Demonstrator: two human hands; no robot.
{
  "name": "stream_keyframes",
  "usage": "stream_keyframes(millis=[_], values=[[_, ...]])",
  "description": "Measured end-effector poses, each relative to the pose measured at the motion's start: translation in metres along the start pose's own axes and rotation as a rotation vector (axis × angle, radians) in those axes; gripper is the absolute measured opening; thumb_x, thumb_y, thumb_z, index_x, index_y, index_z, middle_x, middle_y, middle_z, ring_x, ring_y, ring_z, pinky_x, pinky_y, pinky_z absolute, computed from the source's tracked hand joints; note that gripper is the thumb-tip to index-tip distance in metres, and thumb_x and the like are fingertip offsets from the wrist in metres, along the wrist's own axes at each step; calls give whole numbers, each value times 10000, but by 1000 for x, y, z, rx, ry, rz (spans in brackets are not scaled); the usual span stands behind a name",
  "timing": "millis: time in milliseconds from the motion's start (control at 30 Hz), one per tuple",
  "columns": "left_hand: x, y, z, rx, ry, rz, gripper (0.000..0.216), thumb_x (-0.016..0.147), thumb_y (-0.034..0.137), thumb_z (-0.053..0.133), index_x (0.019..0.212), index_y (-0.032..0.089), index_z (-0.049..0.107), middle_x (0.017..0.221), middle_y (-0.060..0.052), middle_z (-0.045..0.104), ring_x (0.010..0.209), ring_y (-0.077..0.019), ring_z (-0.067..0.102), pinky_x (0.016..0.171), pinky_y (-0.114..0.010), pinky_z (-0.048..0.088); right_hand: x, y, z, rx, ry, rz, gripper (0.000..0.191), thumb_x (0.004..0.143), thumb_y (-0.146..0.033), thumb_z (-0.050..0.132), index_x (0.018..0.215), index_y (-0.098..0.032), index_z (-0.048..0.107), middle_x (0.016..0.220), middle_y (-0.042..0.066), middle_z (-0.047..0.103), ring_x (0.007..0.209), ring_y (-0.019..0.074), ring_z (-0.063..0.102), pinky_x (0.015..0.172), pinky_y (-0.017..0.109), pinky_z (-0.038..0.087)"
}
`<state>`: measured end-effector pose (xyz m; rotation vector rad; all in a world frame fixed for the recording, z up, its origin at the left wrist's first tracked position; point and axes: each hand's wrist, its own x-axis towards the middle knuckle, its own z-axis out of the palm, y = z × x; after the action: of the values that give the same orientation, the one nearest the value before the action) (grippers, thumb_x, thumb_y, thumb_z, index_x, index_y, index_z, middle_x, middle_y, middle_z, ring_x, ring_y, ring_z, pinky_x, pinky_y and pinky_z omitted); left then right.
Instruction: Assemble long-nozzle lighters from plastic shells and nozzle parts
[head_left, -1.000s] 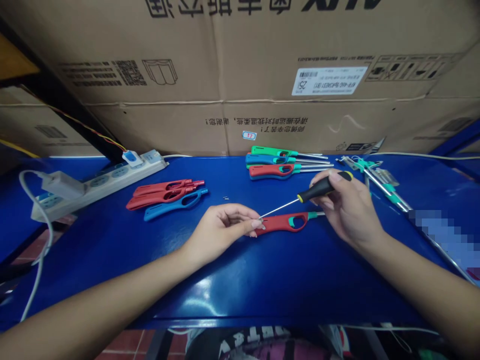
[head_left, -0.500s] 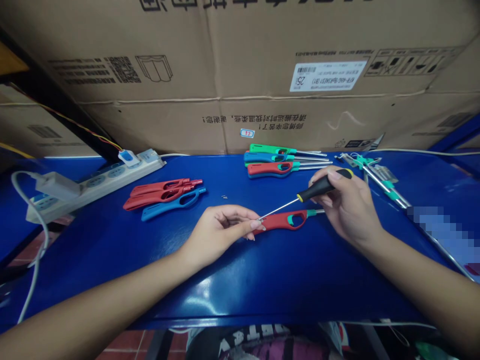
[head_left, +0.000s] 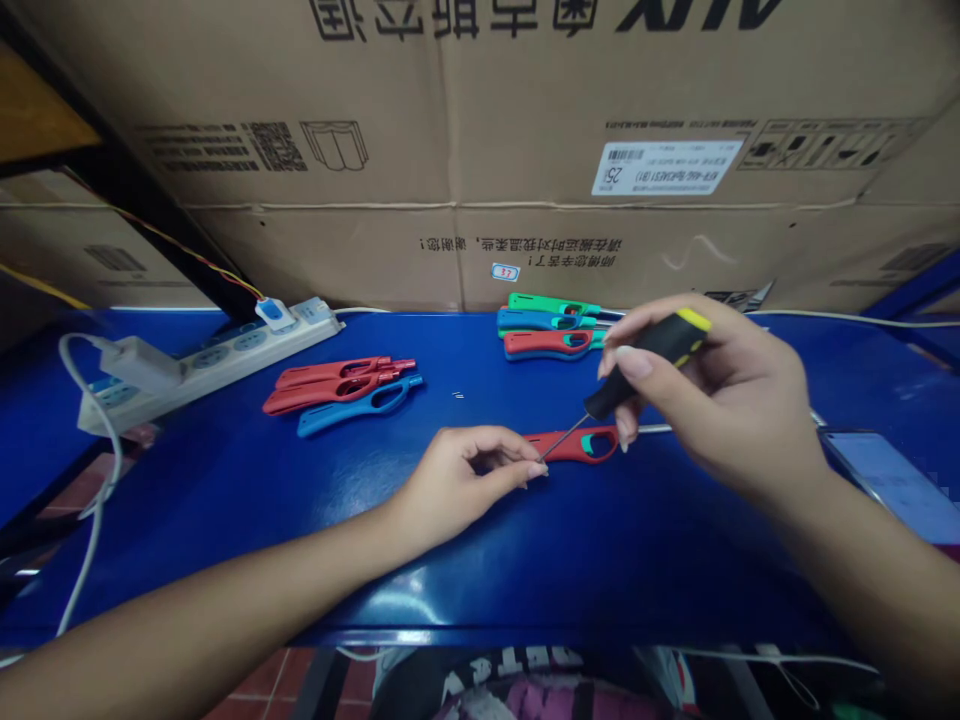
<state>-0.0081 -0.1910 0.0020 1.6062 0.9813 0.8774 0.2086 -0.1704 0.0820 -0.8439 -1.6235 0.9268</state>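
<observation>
The left hand (head_left: 469, 480) is pinching its fingers on the end of the red lighter (head_left: 577, 443) lying on the bench (head_left: 525, 560), while the right hand (head_left: 720, 400) is clamping the screwdriver (head_left: 645, 362), tip at that end. Three closed lighters (head_left: 551, 330) are lying behind; loose shells (head_left: 341, 390) are lying unjoined at left.

Colours: counter (head_left: 600, 560) glossy blue; lighter (head_left: 574, 445) red with teal trigger; screwdriver (head_left: 652, 352) black, yellow cap. Loose shells (head_left: 337, 385) two red, one blue. Far-edge stack (head_left: 551, 325) green, blue, red. Power strip (head_left: 225, 352) white. Cartons (head_left: 480, 120) brown, black print.
</observation>
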Motion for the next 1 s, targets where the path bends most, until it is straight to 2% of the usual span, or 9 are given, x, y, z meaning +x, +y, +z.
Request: stream_keyframes(millis=[100,167,300,433,600,800,867,933,1000], values=[[-2,-1,-2,213,-11,152,87,886,264,738,887,180,760,870,-31,775,781,-152,685,735,-267,521,1,-8,9,-57,-56,11,90,890,-272,731,959,-244,681,798,-4,679,485,96,618,417,225,523],[-3,0,-3,283,-38,227,80,906,264,722,913,188,744,923,-34,771,861,-169,683,798,-291,517,-2,-8,15,-67,-43,-12,139,867,-258,753,988,-247,685,889,24,692,573,113,645,432,225,521],[-2,3,-4,364,-137,311,71,941,257,687,934,193,716,1017,-38,770,970,-192,671,912,-337,483,-16,6,17,-31,-51,-97,336,862,-219,746,1176,-292,651,975,49,691,677,159,670,464,259,541],[0,4,-5,392,-227,335,63,963,217,647,937,194,699,1093,-51,763,1009,-203,675,969,-366,464,-24,21,13,-28,-127,-196,507,869,-179,725,1325,-342,574,989,41,695,655,160,665,475,280,557],[1,0,-7,384,-228,322,70,967,221,639,958,195,703,1146,-68,738,1067,-208,645,968,-361,479,-23,25,13,-16,-202,-219,572,897,-158,684,1389,-382,497,986,20,682,699,165,687,560,311,607],[0,-1,-10,406,-274,353,82,967,252,643,1003,206,701,1251,-80,680,1140,-216,616,1001,-372,487,-25,25,16,-35,-192,-177,578,881,-192,697,1387,-385,496,1069,34,652,771,195,703,619,358,641],[1,0,-13,462,-267,348,240,936,340,694,1148,228,675,1320,-90,643,1189,-242,597,1039,-417,476,-24,25,17,-47,-173,-156,562,880,-197,701,1376,-380,508,1103,38,646,798,195,701,606,340,639],[2,0,-16,569,-216,347,540,868,461,754,1335,251,580,1417,-114,576,1273,-290,547,1094,-487,434,-23,26,17,-50,-119,-136,524,886,-204,698,1353,-368,525,1130,40,645,791,181,688,584,315,629],[5,0,-19,678,-155,356,708,836,512,771,1431,246,494,1479,-136,520,1334,-322,491,1130,-529,389,-20,27,18,-27,-47,-131,482,891,-213,695,1326,-356,542,1146,44,647,792,174,678,575,300,622]])
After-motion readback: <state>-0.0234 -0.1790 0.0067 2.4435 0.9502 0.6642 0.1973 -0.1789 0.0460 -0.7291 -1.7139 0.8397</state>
